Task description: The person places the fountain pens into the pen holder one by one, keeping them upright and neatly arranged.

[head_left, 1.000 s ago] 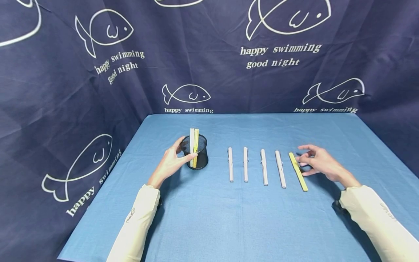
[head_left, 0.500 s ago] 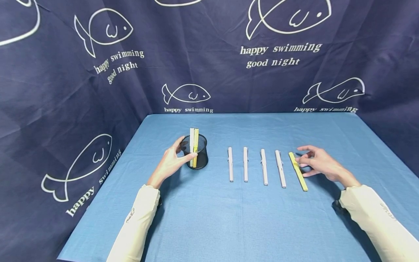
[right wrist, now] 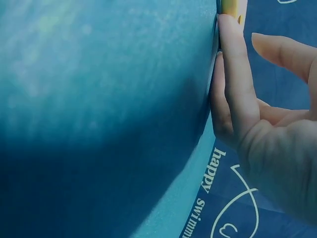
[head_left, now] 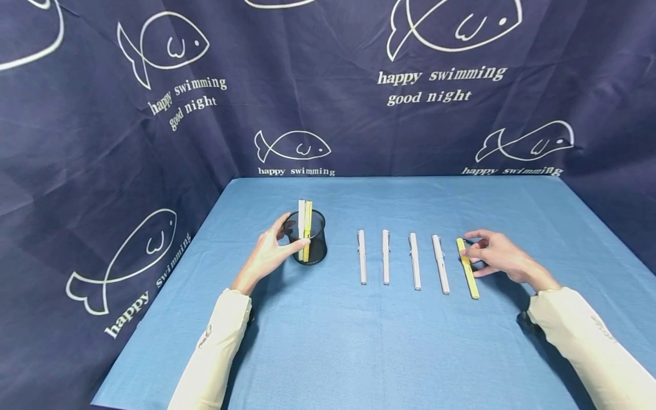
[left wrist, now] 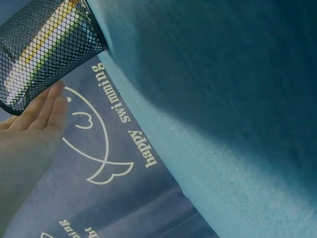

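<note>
My left hand [head_left: 265, 250] holds a black mesh pen cup [head_left: 318, 245] at the left, thumb along its near side and fingers round the far side. Inside, a white pen [head_left: 301, 219] and a yellow pen [head_left: 308, 213] stand upright. In the left wrist view, fingers [left wrist: 47, 111] lie against the mesh. On the right, my right hand [head_left: 499, 256] touches the upper part of another yellow pen [head_left: 470, 282], which lies on the cloth. One fingertip overlaps that pen. The right wrist view shows a finger [right wrist: 237, 64] at the pen [right wrist: 230, 7], with another digit standing apart from it.
Several white pens [head_left: 386, 259] lie in a spaced row between the cup and the yellow pen. Blue cloth [head_left: 379, 347] covers the table. A dark blue curtain [head_left: 359, 131] with white fish prints hangs behind and at the left.
A fingertip of the right hand has come onto the yellow pen, and the pen has turned slightly, its top shifting right. The left hand and cup stay in place.
</note>
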{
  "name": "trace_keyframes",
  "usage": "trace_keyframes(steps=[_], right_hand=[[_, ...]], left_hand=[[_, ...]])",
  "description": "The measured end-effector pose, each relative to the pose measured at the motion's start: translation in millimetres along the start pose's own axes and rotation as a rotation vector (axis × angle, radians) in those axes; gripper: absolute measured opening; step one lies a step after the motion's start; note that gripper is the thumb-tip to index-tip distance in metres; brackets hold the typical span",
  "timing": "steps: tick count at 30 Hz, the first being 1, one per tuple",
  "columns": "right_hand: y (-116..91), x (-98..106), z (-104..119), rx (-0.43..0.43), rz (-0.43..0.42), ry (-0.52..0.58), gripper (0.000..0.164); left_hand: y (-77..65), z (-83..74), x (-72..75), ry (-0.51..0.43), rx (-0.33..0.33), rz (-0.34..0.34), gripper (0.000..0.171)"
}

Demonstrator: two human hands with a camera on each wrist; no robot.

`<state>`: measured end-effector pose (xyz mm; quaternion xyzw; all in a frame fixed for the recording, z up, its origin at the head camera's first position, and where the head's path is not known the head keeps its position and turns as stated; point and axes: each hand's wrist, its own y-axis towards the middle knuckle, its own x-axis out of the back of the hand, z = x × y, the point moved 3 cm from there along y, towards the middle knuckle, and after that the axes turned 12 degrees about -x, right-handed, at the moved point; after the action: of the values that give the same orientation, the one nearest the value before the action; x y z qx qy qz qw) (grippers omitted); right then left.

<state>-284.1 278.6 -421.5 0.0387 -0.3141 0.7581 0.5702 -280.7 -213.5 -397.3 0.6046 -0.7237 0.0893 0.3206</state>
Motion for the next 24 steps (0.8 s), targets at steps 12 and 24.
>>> trace_keyframes(steps=[12, 24], right_hand=[[1.9, -0.8, 2.9, -0.017, 0.004, -0.050, 0.069], [4.8, -2.1, 2.3, -0.023, 0.000, -0.050, 0.062]], left_hand=[[0.7, 0.0, 0.0, -0.008, 0.001, 0.000, 0.096], [-0.5, -1.3, 0.4, -0.001, 0.012, -0.003, 0.095]])
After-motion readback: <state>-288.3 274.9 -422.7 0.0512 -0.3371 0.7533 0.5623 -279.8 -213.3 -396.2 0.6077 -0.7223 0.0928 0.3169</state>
